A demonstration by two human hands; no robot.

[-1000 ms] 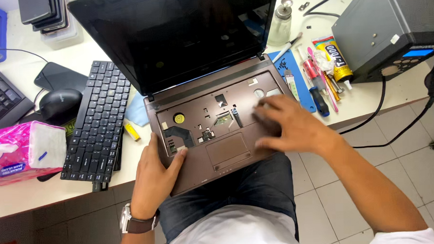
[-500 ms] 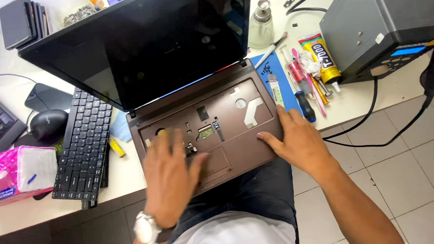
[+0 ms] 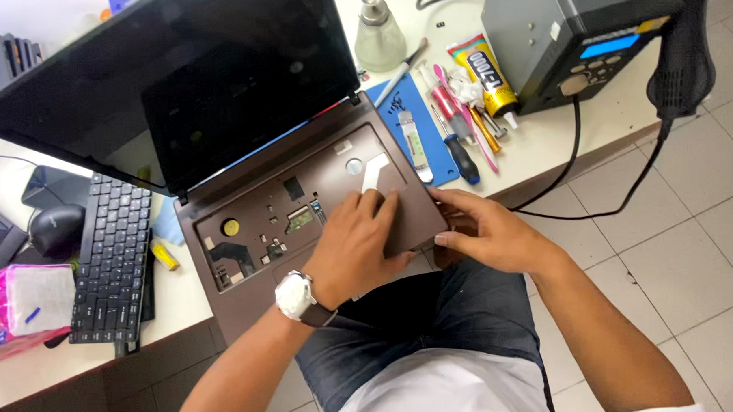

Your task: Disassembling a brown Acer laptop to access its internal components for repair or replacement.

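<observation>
An open brown laptop (image 3: pixel 261 210) with its keyboard taken out lies across the desk edge and my lap, its dark screen (image 3: pixel 200 82) tilted back. My left hand (image 3: pixel 356 243), with a wristwatch, lies flat on the right part of the palm rest, fingers pointing toward the screen. My right hand (image 3: pixel 485 230) grips the laptop's front right corner, thumb on top and fingers curled under the edge. Bare metal and small parts show in the open keyboard bay.
A loose black keyboard (image 3: pixel 109 264), a mouse (image 3: pixel 55 229) and a pink tissue pack (image 3: pixel 21 311) lie left of the laptop. To the right are a blue mat (image 3: pixel 412 127), a screwdriver (image 3: pixel 460 154), a glue tube (image 3: pixel 484 72), a glass bottle (image 3: pixel 378 31) and a grey station (image 3: pixel 572 36) with cables.
My left hand moved from the laptop's front left to the right side of the palm rest. My right hand slid off the palm rest to the front right corner. The view shifted.
</observation>
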